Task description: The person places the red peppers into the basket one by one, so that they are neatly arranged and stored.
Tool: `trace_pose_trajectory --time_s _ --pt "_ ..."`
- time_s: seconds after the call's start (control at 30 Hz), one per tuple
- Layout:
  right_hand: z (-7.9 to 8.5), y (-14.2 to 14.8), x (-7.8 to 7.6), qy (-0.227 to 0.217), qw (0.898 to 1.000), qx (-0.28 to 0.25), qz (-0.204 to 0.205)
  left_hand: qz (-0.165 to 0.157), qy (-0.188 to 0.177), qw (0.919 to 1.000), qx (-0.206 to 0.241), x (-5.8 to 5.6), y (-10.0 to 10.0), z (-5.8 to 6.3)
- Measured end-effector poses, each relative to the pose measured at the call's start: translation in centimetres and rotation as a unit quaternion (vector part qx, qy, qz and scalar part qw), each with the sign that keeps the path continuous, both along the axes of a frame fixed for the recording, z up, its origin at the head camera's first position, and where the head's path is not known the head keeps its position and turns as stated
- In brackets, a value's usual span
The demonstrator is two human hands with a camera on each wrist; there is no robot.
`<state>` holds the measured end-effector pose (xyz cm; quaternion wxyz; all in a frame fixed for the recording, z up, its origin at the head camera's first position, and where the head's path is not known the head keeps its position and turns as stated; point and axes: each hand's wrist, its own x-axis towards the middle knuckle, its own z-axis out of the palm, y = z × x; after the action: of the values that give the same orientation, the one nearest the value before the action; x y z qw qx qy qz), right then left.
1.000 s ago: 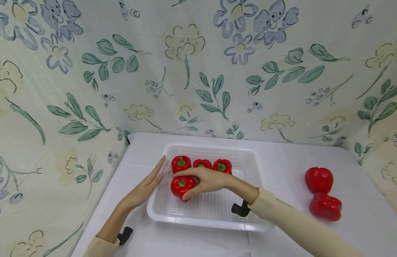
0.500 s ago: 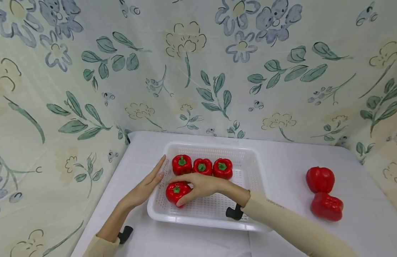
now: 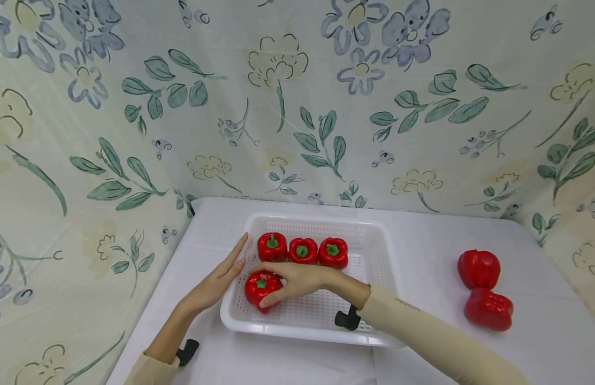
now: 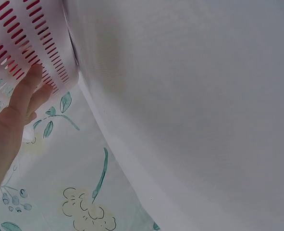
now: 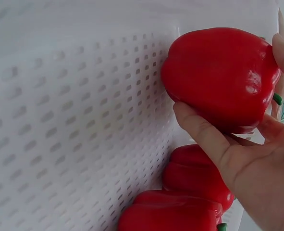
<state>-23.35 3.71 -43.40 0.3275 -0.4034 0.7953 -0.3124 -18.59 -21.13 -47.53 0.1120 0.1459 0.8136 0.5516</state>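
Note:
A white perforated plastic basket (image 3: 317,334) stands on the table, with three red bell peppers lined up along its back: the left pepper (image 3: 272,247), the middle pepper (image 3: 303,251) and the right pepper (image 3: 333,253). In the basket's front left part, my right hand (image 3: 297,280) grips another red bell pepper (image 3: 257,291), thumb and fingers around its sides, green stem up. The right wrist view shows this held pepper (image 5: 218,79) close to the basket floor. My left hand (image 3: 215,280) rests with straight fingers against the basket's left outer wall, as the left wrist view shows too.
Two more red bell peppers lie on the white tablecloth to the right of the basket, one upright pepper (image 3: 479,269) and one pepper on its side (image 3: 488,309), touching. A floral cloth (image 3: 297,107) hangs behind and at the sides of the table.
My right hand has carried the gripped pepper left and toward the front of the basket, away from the back row. My left hand has stayed at the basket's left wall.

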Motion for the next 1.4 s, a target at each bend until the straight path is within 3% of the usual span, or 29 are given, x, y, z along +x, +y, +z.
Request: trace_pose_trajectory --time_s 0.47,0.93,1.17,1.4 --pt "0.1 -0.3 0.5 0.015 1.0 0.0 0.019 -0.001 0.008 1.0 -0.002 0.0 0.2 0.1" --pt "1.2 0.4 0.2 -0.018 1.0 -0.014 -0.009 0.002 0.003 1.0 -0.002 0.0 0.3 0.2" --pt "2.4 1.1 0.2 -0.019 0.999 -0.025 -0.016 0.004 0.004 0.9999 -0.009 0.1 0.2 0.1" --pt "5.2 3.3 0.4 -0.024 0.998 -0.046 -0.047 0.005 0.011 0.9999 -0.006 0.1 0.3 -0.1"
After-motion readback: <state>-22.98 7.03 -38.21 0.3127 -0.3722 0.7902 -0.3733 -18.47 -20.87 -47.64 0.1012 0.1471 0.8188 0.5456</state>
